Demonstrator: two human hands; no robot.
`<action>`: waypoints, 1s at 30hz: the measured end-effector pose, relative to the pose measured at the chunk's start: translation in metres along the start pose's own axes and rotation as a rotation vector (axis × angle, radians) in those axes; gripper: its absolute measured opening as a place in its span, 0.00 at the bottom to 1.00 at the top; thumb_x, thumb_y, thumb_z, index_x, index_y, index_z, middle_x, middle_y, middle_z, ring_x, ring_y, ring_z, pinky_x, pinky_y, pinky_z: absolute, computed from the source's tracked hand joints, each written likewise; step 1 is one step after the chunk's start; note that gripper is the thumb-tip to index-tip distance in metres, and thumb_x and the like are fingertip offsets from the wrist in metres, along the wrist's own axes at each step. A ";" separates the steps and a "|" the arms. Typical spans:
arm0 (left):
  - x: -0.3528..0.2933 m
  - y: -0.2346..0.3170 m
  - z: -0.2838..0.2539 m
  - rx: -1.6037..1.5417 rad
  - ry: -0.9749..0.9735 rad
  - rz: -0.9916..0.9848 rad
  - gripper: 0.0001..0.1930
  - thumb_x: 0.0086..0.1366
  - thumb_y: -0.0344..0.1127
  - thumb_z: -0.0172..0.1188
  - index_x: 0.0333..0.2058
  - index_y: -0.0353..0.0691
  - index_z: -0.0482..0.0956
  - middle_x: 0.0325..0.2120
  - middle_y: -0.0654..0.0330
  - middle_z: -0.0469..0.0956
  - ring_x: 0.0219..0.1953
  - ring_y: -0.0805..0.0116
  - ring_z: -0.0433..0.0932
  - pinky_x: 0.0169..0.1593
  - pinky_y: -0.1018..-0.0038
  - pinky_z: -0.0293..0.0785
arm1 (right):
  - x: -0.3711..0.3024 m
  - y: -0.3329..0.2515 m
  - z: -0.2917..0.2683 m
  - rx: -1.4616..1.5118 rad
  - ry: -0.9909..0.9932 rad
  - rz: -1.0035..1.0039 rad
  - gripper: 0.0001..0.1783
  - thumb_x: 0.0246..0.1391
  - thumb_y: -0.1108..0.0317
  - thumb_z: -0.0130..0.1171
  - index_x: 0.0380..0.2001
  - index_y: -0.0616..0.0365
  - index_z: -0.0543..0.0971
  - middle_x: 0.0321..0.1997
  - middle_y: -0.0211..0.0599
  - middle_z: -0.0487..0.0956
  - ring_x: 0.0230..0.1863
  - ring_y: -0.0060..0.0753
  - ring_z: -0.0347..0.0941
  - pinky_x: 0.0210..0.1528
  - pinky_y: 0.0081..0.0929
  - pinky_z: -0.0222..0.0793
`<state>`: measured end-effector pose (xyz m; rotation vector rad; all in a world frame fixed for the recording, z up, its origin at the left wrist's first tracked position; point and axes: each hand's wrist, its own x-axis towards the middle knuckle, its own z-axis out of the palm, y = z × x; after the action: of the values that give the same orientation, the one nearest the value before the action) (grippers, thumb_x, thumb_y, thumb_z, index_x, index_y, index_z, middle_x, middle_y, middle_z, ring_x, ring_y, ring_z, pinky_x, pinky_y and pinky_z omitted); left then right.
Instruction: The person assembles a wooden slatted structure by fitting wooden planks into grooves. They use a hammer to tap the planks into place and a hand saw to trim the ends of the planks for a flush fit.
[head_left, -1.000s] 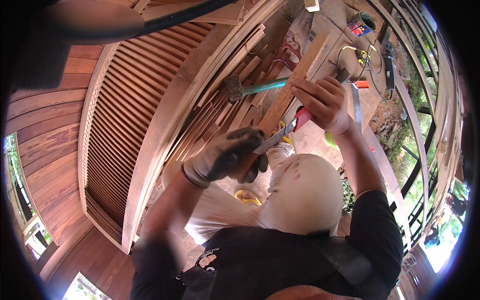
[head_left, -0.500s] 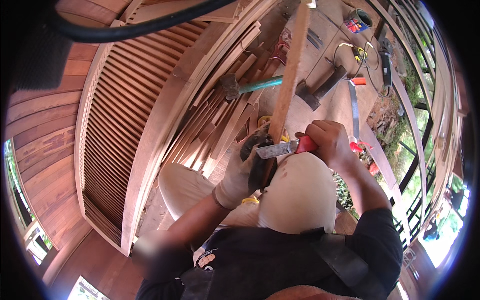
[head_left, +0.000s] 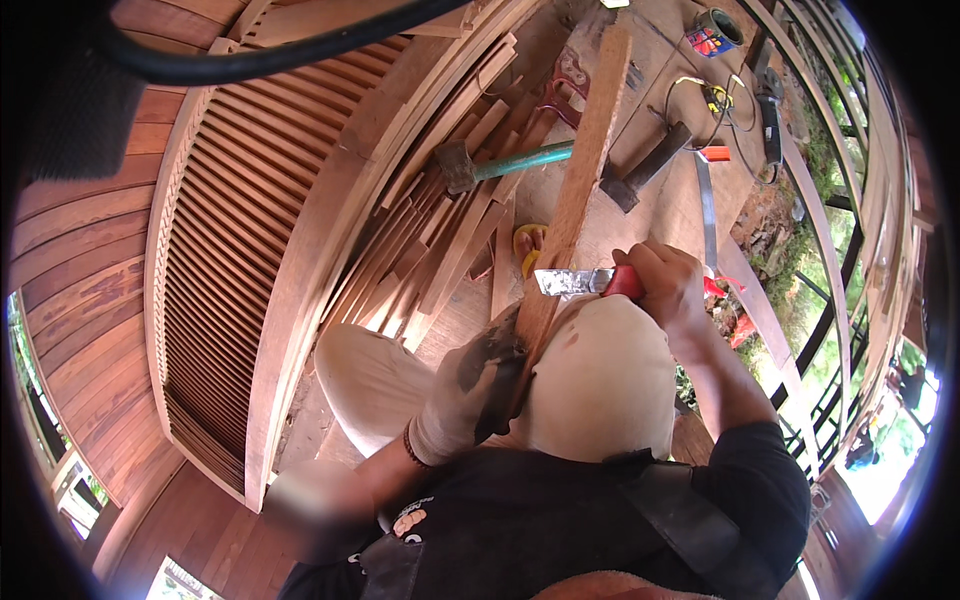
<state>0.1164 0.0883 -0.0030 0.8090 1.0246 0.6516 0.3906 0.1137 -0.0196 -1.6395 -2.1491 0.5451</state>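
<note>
- Head view: the left hand [head_left: 470, 390], in a stained work glove, is clenched around the lower end of a long wooden strip [head_left: 580, 180], which is propped against the person's knee.
- The right hand [head_left: 668, 290], bare, is closed tight on the red handle of a utility knife [head_left: 590, 283]; the knife's metal blade end is laid across the strip's edge, just above the gloved hand.
- The strip is held tilted, running from the knees up and away toward the far floor.
- No containers with visible contents can be made out; a small round tin or roll [head_left: 722, 22] is seen at the far edge, its contents not discernible.
- Beyond the strip, a hammer with a teal handle [head_left: 500, 165] is lying on a pile of loose wooden slats [head_left: 420, 270].
- A second, dark-headed hammer [head_left: 645, 168] is lying right of the strip, near a flat metal band [head_left: 706, 205].
- A large louvred wooden panel [head_left: 230, 260] is lying to the left, well apart from both hands.
</note>
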 end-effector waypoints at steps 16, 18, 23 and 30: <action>0.004 0.021 0.003 0.027 -0.064 -0.227 0.19 0.77 0.40 0.48 0.53 0.28 0.74 0.37 0.62 0.78 0.38 0.77 0.79 0.41 0.76 0.76 | 0.006 0.003 0.002 0.028 0.040 -0.070 0.13 0.38 0.67 0.69 0.25 0.57 0.74 0.20 0.38 0.71 0.22 0.46 0.72 0.26 0.41 0.67; 0.013 0.024 0.007 0.067 -0.084 -0.197 0.18 0.76 0.39 0.48 0.52 0.28 0.74 0.33 0.62 0.78 0.30 0.77 0.78 0.33 0.78 0.74 | 0.024 0.006 0.005 0.089 0.071 -0.235 0.14 0.49 0.74 0.68 0.20 0.58 0.71 0.18 0.39 0.69 0.18 0.46 0.68 0.22 0.41 0.63; 0.008 0.034 0.013 0.025 -0.056 -0.289 0.14 0.73 0.32 0.47 0.50 0.29 0.73 0.25 0.61 0.77 0.22 0.75 0.74 0.28 0.75 0.72 | 0.007 0.005 -0.004 -0.038 0.010 -0.102 0.17 0.34 0.65 0.68 0.31 0.57 0.79 0.23 0.37 0.74 0.26 0.45 0.76 0.28 0.40 0.70; -0.016 -0.006 -0.004 0.371 -0.102 0.093 0.19 0.72 0.31 0.46 0.57 0.27 0.71 0.38 0.51 0.81 0.41 0.68 0.80 0.46 0.71 0.77 | 0.003 0.006 -0.007 -0.012 0.061 -0.018 0.16 0.35 0.66 0.70 0.31 0.58 0.80 0.23 0.37 0.76 0.25 0.44 0.77 0.28 0.39 0.70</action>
<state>0.1071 0.0733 -0.0018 1.2076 1.0326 0.4984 0.3987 0.1183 -0.0169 -1.6206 -2.1248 0.4722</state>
